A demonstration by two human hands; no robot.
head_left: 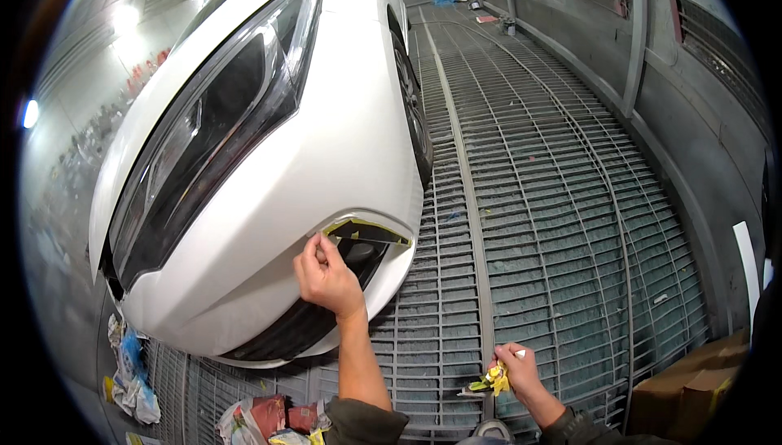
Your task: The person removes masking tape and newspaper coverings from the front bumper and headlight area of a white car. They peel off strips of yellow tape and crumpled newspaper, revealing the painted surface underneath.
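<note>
We're working at the front bumper (326, 176) of a white car, w/ our left hand (326, 276) up at the fog-lamp recess, fingertips pinching the end of the yellow masking tape (368, 227) that's running along the recess's upper edge. Our right hand (516, 368) is hanging low, well right of the bumper, fingers closed around a wad of pulled tape (491, 380) plus a small white stub. Risk as we're judging it: pulling too fast or at a bad angle could be tearing the strip or lifting fresh paint at the edge; the wad could also be dropping thru the floor grating (554, 201). Below the bumper, crumpled paper and masking scraps (261, 420) are lying underfoot; cardboard boxes (692, 380) are sitting far right of the bumper by the booth wall (700, 78).
</note>
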